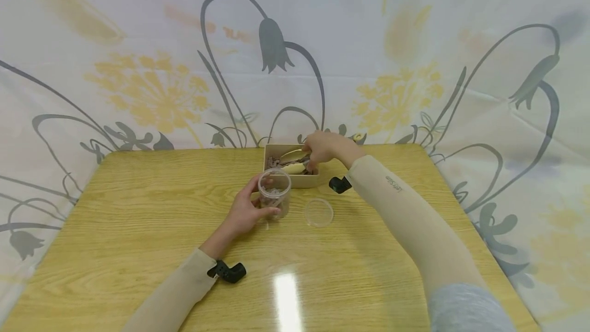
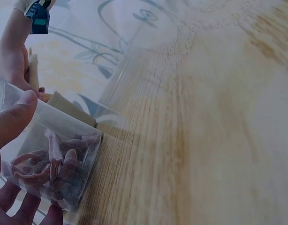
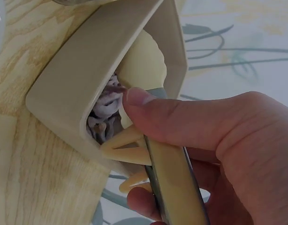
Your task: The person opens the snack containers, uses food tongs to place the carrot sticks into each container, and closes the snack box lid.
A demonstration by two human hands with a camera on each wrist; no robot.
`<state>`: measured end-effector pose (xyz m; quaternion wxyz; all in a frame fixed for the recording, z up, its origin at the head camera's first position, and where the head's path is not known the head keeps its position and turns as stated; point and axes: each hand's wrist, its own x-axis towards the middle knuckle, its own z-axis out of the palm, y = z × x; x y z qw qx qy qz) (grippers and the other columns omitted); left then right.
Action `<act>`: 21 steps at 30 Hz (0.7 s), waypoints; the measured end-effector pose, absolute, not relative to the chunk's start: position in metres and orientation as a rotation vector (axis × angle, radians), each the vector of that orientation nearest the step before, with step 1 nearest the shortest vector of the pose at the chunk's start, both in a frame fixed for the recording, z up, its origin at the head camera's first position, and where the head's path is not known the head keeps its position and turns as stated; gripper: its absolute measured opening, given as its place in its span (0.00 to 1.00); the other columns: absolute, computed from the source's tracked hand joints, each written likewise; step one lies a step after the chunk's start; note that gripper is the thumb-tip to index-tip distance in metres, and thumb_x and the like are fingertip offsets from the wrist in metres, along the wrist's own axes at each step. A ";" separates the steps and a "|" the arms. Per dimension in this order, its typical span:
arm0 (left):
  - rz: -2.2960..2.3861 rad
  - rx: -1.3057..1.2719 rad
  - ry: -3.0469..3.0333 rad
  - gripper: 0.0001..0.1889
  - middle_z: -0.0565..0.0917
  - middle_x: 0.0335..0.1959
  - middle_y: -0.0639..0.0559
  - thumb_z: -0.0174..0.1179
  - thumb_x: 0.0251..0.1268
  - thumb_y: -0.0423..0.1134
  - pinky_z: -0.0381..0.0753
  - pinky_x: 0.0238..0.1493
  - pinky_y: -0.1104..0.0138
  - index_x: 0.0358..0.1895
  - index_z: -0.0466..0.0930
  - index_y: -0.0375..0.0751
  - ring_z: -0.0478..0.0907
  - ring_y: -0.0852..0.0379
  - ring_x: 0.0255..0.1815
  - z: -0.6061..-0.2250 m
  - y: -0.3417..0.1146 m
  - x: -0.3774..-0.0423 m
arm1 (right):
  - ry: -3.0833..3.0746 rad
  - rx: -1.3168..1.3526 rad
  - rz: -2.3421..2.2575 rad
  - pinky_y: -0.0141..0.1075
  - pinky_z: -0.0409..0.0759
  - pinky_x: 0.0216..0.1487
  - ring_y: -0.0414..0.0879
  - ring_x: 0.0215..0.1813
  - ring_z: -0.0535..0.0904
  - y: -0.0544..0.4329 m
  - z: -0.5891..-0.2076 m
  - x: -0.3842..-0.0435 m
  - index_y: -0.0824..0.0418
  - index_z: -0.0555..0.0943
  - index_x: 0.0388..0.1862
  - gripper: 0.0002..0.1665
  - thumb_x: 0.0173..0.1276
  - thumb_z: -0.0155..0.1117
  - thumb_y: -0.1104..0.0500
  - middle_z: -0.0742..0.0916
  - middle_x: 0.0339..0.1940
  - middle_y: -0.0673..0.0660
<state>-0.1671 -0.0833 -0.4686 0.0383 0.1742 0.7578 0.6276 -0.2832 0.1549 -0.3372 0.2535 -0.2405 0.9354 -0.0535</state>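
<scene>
My left hand [image 1: 244, 211] grips a clear plastic jar [image 2: 69, 122] round its side, thumb on one side and fingers on the other. Brownish, whitish-dusted dried strips [image 2: 55, 161] lie in the jar's lower part, and its mouth is uncovered. At the beige box [image 1: 301, 182], my right hand [image 1: 324, 146] holds a pair of tongs [image 3: 144, 63] with cream scalloped heads and a yellow-and-metal handle. The tongs' heads reach into the box, among more of the dusted strips [image 3: 106, 105]. Whether they pinch a strip is hidden.
A round clear lid [image 1: 319, 212] lies on the wooden table [image 1: 152, 219], right of the jar and in front of the box. Behind the table's far edge hangs a flower-patterned cloth [image 1: 152, 91]. Each wrist bears a black strapped device [image 1: 230, 272].
</scene>
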 end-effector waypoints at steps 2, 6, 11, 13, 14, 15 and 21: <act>1.929 0.536 2.324 0.45 0.73 0.62 0.40 0.77 0.48 0.28 0.71 0.65 0.48 0.72 0.65 0.45 0.68 0.44 0.65 -0.469 -0.084 -0.167 | 2.543 -0.663 -0.161 0.45 0.79 0.59 0.54 0.59 0.79 0.156 -0.339 -0.285 0.64 0.79 0.63 0.28 0.67 0.71 0.54 0.79 0.67 0.57; 1.935 0.548 2.318 0.44 0.73 0.62 0.40 0.77 0.48 0.27 0.72 0.65 0.49 0.72 0.66 0.44 0.68 0.44 0.65 -0.470 -0.085 -0.167 | 2.603 -0.659 -0.176 0.35 0.76 0.36 0.45 0.38 0.80 0.161 -0.345 -0.288 0.61 0.85 0.55 0.19 0.67 0.70 0.56 0.82 0.63 0.54; 1.924 0.523 2.319 0.45 0.74 0.61 0.40 0.78 0.47 0.28 0.70 0.66 0.49 0.72 0.67 0.45 0.68 0.42 0.64 -0.470 -0.084 -0.167 | 2.643 -0.669 -0.189 0.35 0.71 0.31 0.42 0.33 0.78 0.171 -0.349 -0.291 0.58 0.84 0.58 0.20 0.68 0.69 0.56 0.85 0.59 0.52; 1.923 0.517 2.319 0.45 0.74 0.61 0.40 0.78 0.46 0.28 0.70 0.66 0.49 0.72 0.67 0.46 0.69 0.42 0.64 -0.470 -0.084 -0.167 | 2.644 -0.688 -0.195 0.35 0.70 0.30 0.42 0.30 0.76 0.172 -0.348 -0.291 0.58 0.83 0.60 0.22 0.68 0.69 0.55 0.85 0.59 0.53; 1.925 0.517 2.317 0.46 0.73 0.61 0.40 0.78 0.46 0.27 0.70 0.66 0.50 0.72 0.66 0.46 0.68 0.42 0.64 -0.470 -0.084 -0.167 | 2.651 -0.697 -0.193 0.35 0.70 0.30 0.41 0.30 0.76 0.173 -0.348 -0.292 0.58 0.83 0.60 0.22 0.68 0.70 0.55 0.85 0.58 0.53; 1.925 0.517 2.318 0.46 0.73 0.61 0.40 0.78 0.46 0.27 0.70 0.66 0.50 0.72 0.66 0.46 0.69 0.43 0.64 -0.469 -0.084 -0.167 | 2.657 -0.699 -0.193 0.35 0.70 0.29 0.41 0.28 0.74 0.173 -0.347 -0.291 0.57 0.83 0.60 0.22 0.68 0.70 0.55 0.85 0.58 0.53; 1.917 0.527 2.321 0.45 0.74 0.61 0.41 0.77 0.47 0.26 0.72 0.65 0.51 0.72 0.66 0.44 0.68 0.44 0.64 -0.470 -0.084 -0.168 | 2.676 -0.713 -0.160 0.34 0.68 0.27 0.41 0.24 0.66 0.176 -0.340 -0.289 0.58 0.82 0.62 0.25 0.67 0.71 0.54 0.84 0.61 0.56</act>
